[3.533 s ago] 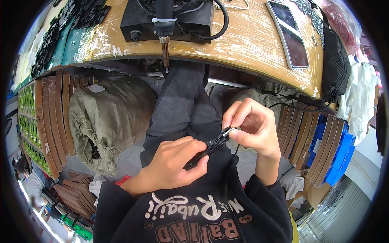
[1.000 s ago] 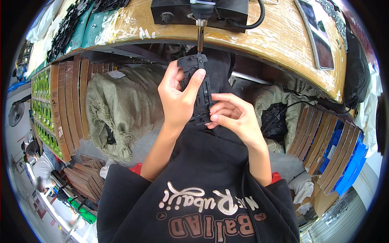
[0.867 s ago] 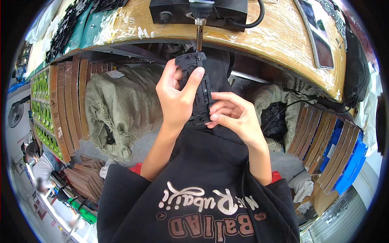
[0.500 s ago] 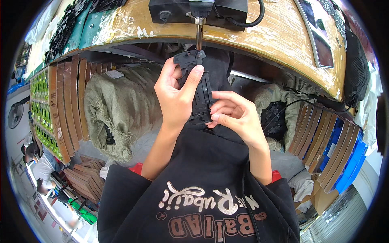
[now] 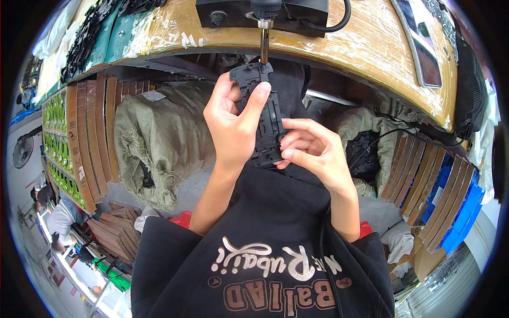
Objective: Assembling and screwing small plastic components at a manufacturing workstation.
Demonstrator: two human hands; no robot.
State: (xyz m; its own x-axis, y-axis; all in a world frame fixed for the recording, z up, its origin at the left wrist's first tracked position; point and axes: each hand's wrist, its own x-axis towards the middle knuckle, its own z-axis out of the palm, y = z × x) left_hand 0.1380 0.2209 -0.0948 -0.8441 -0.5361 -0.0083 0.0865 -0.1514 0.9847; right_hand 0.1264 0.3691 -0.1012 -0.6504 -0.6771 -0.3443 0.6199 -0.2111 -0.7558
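Observation:
A long black plastic part (image 5: 271, 114), moulded with slots and ridges, is held tilted in front of my chest, just off the bench edge. My left hand (image 5: 233, 119) is closed round its left side, thumb pressed on the top face. At the lower right edge my right hand (image 5: 313, 148) grips the part between thumb and fingers; the fingertips are partly hidden. Above, an electric screwdriver (image 5: 265, 24) points down, and its metal shaft meets the part's far end. Whether a screw sits under the tip is too small to tell.
The wooden bench (image 5: 366, 58) carries a black box (image 5: 233, 15) with a cable and a phone-like slab (image 5: 424, 58). Under it stand woven sacks (image 5: 164, 138), the right one holding black pieces. Stacked cardboard (image 5: 93, 132) and blue crates (image 5: 464, 212) flank me. People sit far left.
The whole view has shifted slightly to the right. Both hands keep their grip on the black part, and the screwdriver shaft stays at its far end.

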